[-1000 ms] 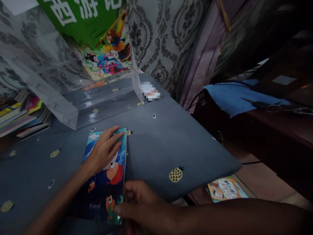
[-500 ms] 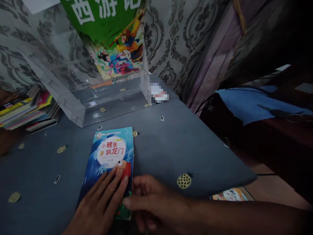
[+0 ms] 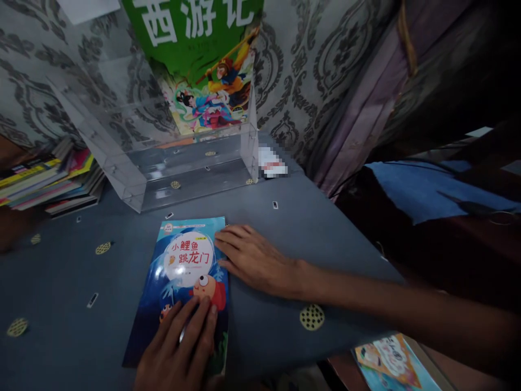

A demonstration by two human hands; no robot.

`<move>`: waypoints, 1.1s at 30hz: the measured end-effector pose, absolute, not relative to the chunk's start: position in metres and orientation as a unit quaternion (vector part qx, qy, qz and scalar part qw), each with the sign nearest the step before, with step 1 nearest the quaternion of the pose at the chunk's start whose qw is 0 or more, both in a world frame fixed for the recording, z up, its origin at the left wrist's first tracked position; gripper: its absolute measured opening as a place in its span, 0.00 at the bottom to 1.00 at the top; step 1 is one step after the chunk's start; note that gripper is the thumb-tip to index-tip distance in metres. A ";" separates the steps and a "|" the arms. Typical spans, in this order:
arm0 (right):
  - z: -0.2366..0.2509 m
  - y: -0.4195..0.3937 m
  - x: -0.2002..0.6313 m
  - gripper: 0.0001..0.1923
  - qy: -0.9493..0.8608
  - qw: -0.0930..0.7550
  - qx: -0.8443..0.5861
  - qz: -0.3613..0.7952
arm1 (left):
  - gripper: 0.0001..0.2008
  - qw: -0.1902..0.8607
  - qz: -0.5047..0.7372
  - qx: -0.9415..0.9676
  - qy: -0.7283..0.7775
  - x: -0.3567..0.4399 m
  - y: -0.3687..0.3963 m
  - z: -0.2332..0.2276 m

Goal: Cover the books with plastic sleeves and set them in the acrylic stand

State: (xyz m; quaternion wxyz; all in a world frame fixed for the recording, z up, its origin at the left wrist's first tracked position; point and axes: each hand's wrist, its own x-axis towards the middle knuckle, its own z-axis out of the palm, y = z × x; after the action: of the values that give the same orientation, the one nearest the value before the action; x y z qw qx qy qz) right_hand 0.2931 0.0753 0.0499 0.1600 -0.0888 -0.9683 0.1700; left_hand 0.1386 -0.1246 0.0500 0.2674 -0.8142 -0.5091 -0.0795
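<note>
A blue picture book (image 3: pixel 152 309) with a red fish on its cover lies closed and flat on the grey-blue tablecloth (image 3: pixel 97 336). My left hand (image 3: pixel 179 347) rests on the lower part of the cover, its fingers stretched out. From the right, my right hand (image 3: pixel 256 258) reaches over the table and touches the book's upper right edge with extended fingertips. Neither hand grips the book. Past the book's top edge stands a clear acrylic rack (image 3: pixel 138 195). A green book (image 3: pixel 163 62) with a monkey figure stands upright at the back of it.
Several books are piled in a stack (image 3: pixel 77 184) at the left. Beside the rack lies a pixelated white item (image 3: pixel 272 163). Below the table's right edge is another colourful book (image 3: pixel 391 361). A blue cloth (image 3: pixel 423 187) and a curtain (image 3: pixel 358 114) are at the right.
My right hand has moved from the book's lower right edge up to its upper right edge, its fingers now extended. My left hand has slid slightly lower on the cover. The view has shifted slightly.
</note>
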 end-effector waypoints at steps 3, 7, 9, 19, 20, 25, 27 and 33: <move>0.041 0.087 0.284 0.15 -0.972 0.167 -0.096 0.134 | 0.21 0.259 -0.057 -0.822 -0.504 0.136 -0.131 0.041; 0.034 0.100 0.283 0.18 -0.966 0.196 -0.092 0.143 | 0.22 0.225 -0.038 -0.826 -0.516 0.130 -0.139 0.033; 0.031 0.105 0.284 0.23 -0.962 0.206 -0.094 0.150 | 0.22 0.207 -0.041 -0.825 -0.524 0.128 -0.140 0.033; 0.025 0.111 0.284 0.30 -0.960 0.204 -0.115 0.155 | 0.17 0.137 -0.166 -0.767 -0.605 0.144 -0.137 0.023; 0.025 0.111 0.284 0.30 -0.960 0.206 -0.113 0.151 | 0.18 0.109 -0.154 -0.774 -0.605 0.142 -0.133 0.027; 0.025 0.110 0.283 0.28 -0.964 0.206 -0.106 0.130 | 0.18 0.081 -0.078 -0.753 -0.649 0.112 -0.090 0.052; 0.024 0.111 0.283 0.28 -0.966 0.203 -0.107 0.120 | 0.20 0.099 -0.063 -0.740 -0.663 0.091 -0.069 0.054; 0.024 0.111 0.285 0.28 -0.967 0.208 -0.103 0.105 | 0.23 0.132 -0.053 -0.675 -0.724 0.052 -0.041 0.045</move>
State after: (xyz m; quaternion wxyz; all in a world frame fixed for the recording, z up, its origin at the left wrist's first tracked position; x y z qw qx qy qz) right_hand 0.2848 0.1115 0.0240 0.2080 -0.1034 -0.9670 0.1046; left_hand 0.0524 -0.0408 0.0451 0.1323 -0.6749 -0.7241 -0.0526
